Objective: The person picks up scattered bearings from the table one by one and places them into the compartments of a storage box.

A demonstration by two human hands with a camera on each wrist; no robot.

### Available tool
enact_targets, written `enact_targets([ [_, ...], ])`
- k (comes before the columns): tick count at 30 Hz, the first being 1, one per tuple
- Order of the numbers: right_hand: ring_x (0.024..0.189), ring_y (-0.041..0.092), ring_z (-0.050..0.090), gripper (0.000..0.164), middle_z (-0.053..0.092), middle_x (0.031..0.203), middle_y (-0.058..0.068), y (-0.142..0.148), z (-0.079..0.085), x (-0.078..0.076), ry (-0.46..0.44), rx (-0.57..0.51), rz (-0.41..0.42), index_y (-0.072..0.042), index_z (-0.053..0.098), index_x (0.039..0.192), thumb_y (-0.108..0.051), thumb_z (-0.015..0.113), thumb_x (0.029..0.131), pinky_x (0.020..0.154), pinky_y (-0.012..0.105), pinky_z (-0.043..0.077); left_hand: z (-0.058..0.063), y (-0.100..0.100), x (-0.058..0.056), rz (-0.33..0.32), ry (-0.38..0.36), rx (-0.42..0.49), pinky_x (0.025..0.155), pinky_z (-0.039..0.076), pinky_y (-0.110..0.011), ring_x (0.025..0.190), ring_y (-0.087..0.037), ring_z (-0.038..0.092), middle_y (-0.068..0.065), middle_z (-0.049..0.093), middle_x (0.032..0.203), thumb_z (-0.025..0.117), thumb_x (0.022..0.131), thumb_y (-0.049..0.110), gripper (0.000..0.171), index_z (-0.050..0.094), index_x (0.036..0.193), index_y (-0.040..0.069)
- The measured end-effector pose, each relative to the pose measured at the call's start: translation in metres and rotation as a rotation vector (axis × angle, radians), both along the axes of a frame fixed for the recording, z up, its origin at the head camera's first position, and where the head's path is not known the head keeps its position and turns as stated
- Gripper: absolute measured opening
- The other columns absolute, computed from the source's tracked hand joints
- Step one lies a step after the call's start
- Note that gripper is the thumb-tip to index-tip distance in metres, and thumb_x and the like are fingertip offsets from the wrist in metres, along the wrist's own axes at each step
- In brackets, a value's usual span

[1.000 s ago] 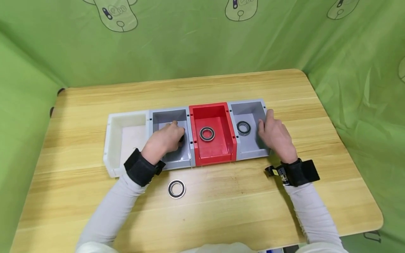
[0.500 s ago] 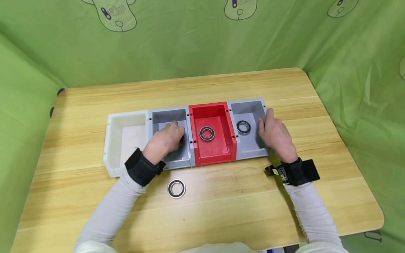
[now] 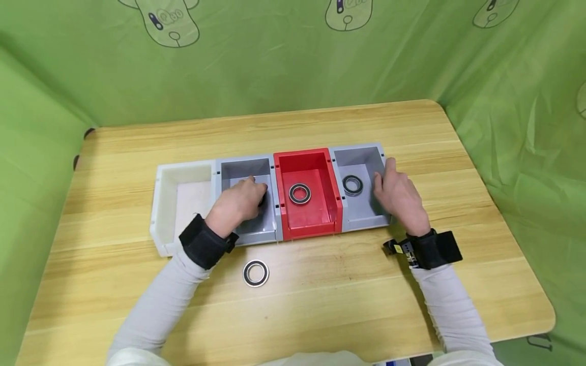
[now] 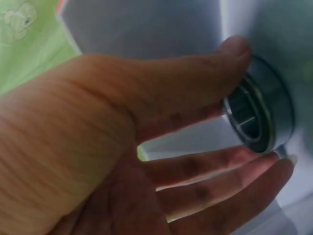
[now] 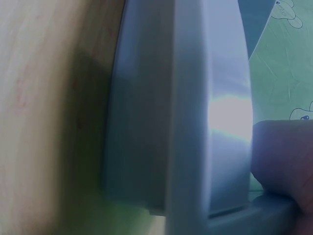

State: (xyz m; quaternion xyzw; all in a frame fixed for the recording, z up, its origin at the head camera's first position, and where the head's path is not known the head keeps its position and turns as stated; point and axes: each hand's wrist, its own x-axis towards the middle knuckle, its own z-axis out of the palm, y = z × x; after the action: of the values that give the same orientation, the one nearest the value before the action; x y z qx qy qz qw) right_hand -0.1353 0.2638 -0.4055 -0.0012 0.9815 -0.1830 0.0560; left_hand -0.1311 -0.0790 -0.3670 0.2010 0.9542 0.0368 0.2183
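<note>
Inside the left grey bin [image 3: 256, 238], my left hand [image 3: 240, 202] pinches a ball bearing [image 4: 282, 117] between thumb and fingers. The left wrist view shows this bearing tilted on edge, close to the bin floor. My right hand [image 3: 400, 195] grips the right side wall of the right grey bin [image 3: 366, 222]; in the right wrist view, part of the hand [image 5: 286, 159] shows at that bin's edge. One bearing [image 3: 352, 194] lies flat in the right grey bin. Another bearing [image 3: 299, 203] lies in the red bin [image 3: 316, 231].
A white bin [image 3: 161, 213] stands at the left end of the joined row of bins. In front of the row, a loose bearing [image 3: 245, 273] lies on the wooden table [image 3: 320, 305]. Green cloth [image 3: 274, 66] hangs behind and at both sides.
</note>
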Motion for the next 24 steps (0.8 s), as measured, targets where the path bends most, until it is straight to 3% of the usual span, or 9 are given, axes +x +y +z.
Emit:
enact_targets([
  [3,0.053,0.03,0.054,0.033,0.05,0.069,0.02,0.0,0.0,0.0,-0.012,0.002,-0.005,0.009,0.036,0.123,-0.02,0.038,0.108,0.042,0.035,0.036,0.009,-0.005,0.005,0.013,0.012,0.034,0.082,0.058,-0.049,0.101,-0.036,0.067,-0.026,0.061,0.12,0.074,0.09,0.01,0.038,0.062,0.125,0.0],
  [6,0.054,0.032,0.055,0.034,0.051,0.07,0.022,-0.001,0.002,0.0,-0.028,0.004,-0.012,0.008,0.035,0.125,-0.021,0.037,0.108,0.043,0.035,0.036,0.022,-0.011,0.015,0.0,0.089,0.088,0.081,0.058,-0.048,0.097,-0.036,0.066,-0.025,0.061,0.115,0.075,0.089,0.008,0.041,0.062,0.128,0.0],
  [11,0.055,0.031,0.054,0.035,0.051,0.072,0.023,-0.001,0.003,0.0,-0.052,0.005,-0.018,0.008,0.034,0.126,-0.022,0.036,0.109,0.044,0.035,0.036,0.046,-0.02,0.041,-0.044,0.253,0.149,0.061,0.058,-0.041,0.072,-0.027,0.064,-0.02,0.062,0.1,0.078,0.089,0.011,0.042,0.063,0.126,-0.001],
  [15,0.055,0.03,0.053,0.035,0.05,0.072,0.022,0.001,0.004,0.0,-0.06,0.009,-0.024,0.008,0.034,0.125,-0.022,0.036,0.109,0.044,0.035,0.036,0.056,-0.023,0.065,-0.081,0.331,0.166,0.053,0.056,-0.037,0.062,-0.023,0.06,-0.015,0.06,0.089,0.081,0.089,0.016,0.036,0.063,0.115,0.0],
  [18,0.054,0.03,0.053,0.035,0.05,0.071,0.022,0.001,0.004,0.0,-0.064,0.012,-0.021,0.008,0.034,0.125,-0.022,0.036,0.109,0.044,0.035,0.036,0.055,-0.024,0.084,-0.126,0.362,0.184,0.05,0.055,-0.035,0.058,-0.021,0.059,-0.01,0.058,0.082,0.081,0.088,0.017,0.031,0.064,0.108,0.001],
  [24,0.054,0.029,0.054,0.036,0.051,0.071,0.021,-0.001,0.003,-0.002,-0.065,0.013,-0.017,0.008,0.034,0.126,-0.023,0.036,0.109,0.043,0.035,0.036,0.034,-0.023,0.118,-0.179,0.278,0.21,0.048,0.05,-0.03,0.063,-0.017,0.058,-0.006,0.059,0.081,0.083,0.086,0.027,0.032,0.066,0.103,0.006],
])
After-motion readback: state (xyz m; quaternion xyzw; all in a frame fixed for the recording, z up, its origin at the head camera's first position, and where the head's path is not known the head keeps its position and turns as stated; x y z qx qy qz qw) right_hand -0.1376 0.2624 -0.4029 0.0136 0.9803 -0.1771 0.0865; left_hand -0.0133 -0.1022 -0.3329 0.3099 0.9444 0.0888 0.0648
